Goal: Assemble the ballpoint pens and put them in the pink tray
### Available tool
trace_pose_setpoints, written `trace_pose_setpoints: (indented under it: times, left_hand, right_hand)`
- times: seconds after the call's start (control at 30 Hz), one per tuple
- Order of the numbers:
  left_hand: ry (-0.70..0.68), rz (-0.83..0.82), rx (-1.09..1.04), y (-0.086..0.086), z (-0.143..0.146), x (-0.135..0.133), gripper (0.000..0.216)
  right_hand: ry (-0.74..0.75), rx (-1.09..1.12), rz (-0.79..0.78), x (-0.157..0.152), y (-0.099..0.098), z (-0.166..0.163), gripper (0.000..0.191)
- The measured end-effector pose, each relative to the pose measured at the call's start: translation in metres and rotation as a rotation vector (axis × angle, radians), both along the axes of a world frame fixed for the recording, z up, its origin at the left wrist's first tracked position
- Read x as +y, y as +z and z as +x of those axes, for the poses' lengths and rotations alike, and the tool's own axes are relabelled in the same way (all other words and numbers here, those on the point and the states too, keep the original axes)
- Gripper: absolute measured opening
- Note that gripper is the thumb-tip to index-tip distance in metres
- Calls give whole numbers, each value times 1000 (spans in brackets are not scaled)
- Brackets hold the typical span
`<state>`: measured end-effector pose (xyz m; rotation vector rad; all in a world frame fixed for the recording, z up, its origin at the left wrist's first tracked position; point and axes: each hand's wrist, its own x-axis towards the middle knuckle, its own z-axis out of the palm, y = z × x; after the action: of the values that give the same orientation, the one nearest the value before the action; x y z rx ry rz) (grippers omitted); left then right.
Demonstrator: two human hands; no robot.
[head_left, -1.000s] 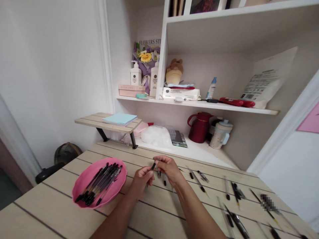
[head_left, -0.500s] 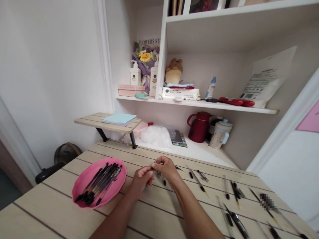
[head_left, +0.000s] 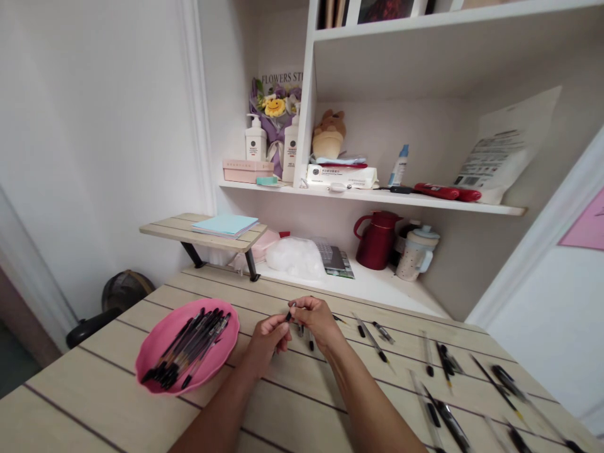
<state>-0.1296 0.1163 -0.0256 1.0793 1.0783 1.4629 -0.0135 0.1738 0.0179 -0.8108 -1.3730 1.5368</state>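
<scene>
Both of my hands meet over the middle of the wooden table [head_left: 306, 409]. My left hand [head_left: 270, 336] is closed, its fingertips pinching the lower end of a black pen [head_left: 289, 314]. My right hand [head_left: 317, 319] is also closed, its thumb and fingers gripping the same pen from above. The pen points up and slightly away from me. A pink plate [head_left: 155, 343] holding several black pens lies to the left of my hands. Small black pen parts [head_left: 311, 344] lie on the table just under my right hand.
Loose pens and pen parts [head_left: 438, 390] are scattered over the right side of the table. A small wooden riser with a blue notebook [head_left: 225, 224] stands behind. Shelves hold a red jug [head_left: 377, 240], a cup, bottles and a bouquet. A dark chair [head_left: 101, 308] sits at left.
My hands have stayed in nearly the same spot with the pen between them; the fingers shifted slightly on it. The plate and scattered pens have not moved.
</scene>
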Motion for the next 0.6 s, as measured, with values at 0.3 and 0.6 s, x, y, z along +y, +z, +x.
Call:
trace_pose_setpoints:
  times: [0.3, 0.6]
  left_hand:
    - [-27, -9, 6, 0, -1, 0, 28]
    - [-40, -9, -13, -2, -3, 0, 26]
  right_hand:
    - [-67, -45, 4, -2, -1, -2, 21]
    - [-76, -50, 27, 3, -7, -1, 20]
